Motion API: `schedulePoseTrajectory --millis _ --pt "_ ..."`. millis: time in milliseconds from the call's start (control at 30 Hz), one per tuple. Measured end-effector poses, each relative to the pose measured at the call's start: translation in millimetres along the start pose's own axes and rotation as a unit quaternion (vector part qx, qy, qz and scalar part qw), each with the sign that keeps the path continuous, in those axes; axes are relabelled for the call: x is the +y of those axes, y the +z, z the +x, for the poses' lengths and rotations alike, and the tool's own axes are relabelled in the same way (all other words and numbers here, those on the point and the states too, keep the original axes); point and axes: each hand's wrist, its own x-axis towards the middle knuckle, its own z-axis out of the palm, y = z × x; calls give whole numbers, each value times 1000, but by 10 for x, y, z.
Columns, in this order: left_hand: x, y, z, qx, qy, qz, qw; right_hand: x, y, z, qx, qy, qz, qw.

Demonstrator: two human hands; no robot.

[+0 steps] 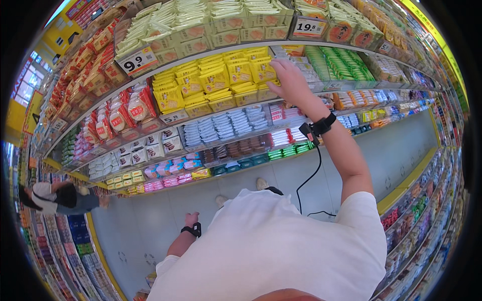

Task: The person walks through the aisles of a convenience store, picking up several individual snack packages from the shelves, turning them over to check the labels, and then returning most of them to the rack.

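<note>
My right hand [290, 81] reaches over the shelf front to the right end of a bin of yellow snack packets [214, 79]. Its thumb and forefinger are spread at the edge of a yellow packet [262, 70], touching it or very near it. A black strap with a small device [318, 126] sits on that wrist, and a cable [319, 161] hangs from it. Low beside my body, my left hand [192, 218] hangs over the floor, away from the shelves. It wears a similar wrist strap [192, 229]; its fingers are too small to read.
Pale green packets [180, 22] fill the tier above; blue-white packets [226, 124] lie below. Red-and-clear packets [120, 113] stand left, green ones [344, 64] right. A person [56, 197] is in the aisle at left. Other stocked shelves [418, 225] stand behind me, across the floor [150, 218].
</note>
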Motion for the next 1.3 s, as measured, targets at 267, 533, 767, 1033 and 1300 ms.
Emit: schedulePoseTrajectory --millis 267,533,767,1033,1300 --pt "-389 984 -320 -26 -81 -23 996 631 125 305 -47 -108 -49 992" --pt "-133 1927 -895 44 -84 -116 989 885 91 477 -212 -90 -49 972" --pt "-576 2493 -1194 55 -101 -117 986 980 -86 644 -356 -68 13 932" --pt "-693 2742 -1472 94 -65 -103 988 1062 -103 639 -343 -98 36 934" --pt "-816 2778 -1390 54 76 -20 995 1177 -12 680 -356 -97 129 920"
